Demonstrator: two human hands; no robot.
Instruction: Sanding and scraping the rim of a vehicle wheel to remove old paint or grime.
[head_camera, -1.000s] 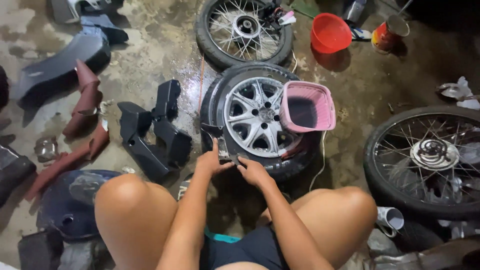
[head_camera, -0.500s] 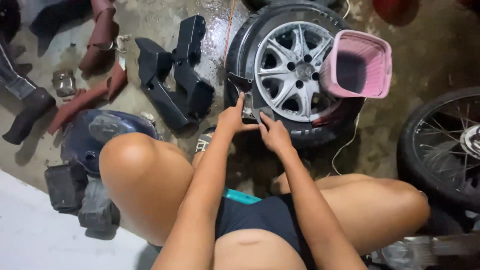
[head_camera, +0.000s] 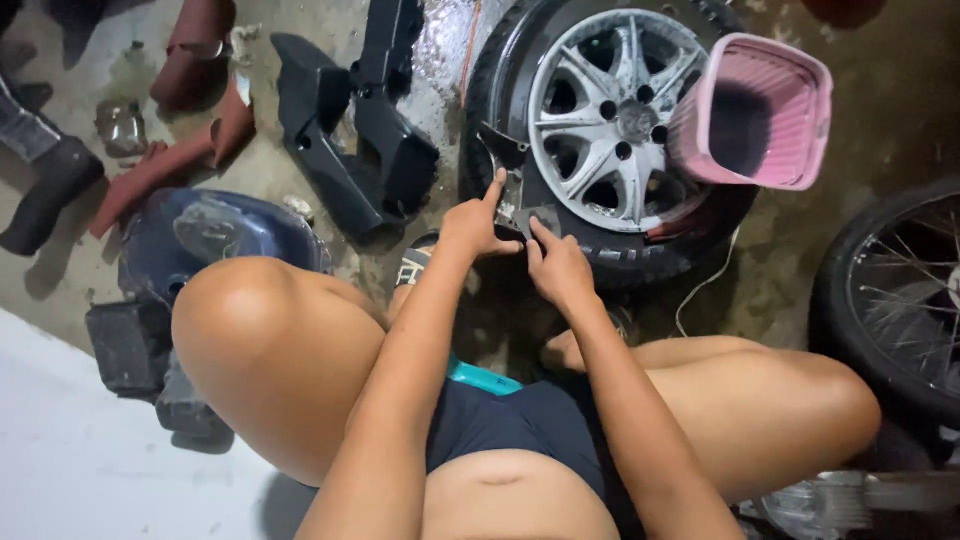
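Observation:
A tyre on a silver cast wheel (head_camera: 600, 120) lies flat on the wet concrete floor in front of my knees. Both hands work at its near left rim. My left hand (head_camera: 475, 225) grips a small grey piece (head_camera: 512, 195) against the tyre's edge, index finger stretched up along it. My right hand (head_camera: 555, 262) pinches the lower end of the same grey piece, fingertips touching it. What the piece is exactly cannot be made out. A pink plastic basket (head_camera: 755, 110) rests tilted on the wheel's right side.
Black plastic bodywork panels (head_camera: 360, 130) lie left of the tyre, dark red panels (head_camera: 190, 110) farther left. A dark blue part (head_camera: 210, 235) sits by my left knee. A spoked wheel (head_camera: 890, 300) lies at the right edge. A white wire (head_camera: 710, 285) trails near the tyre.
The view has tipped downward and moved closer, so the tyre sits higher and larger in frame. Both hands stay at the same spot on the tyre's rim.

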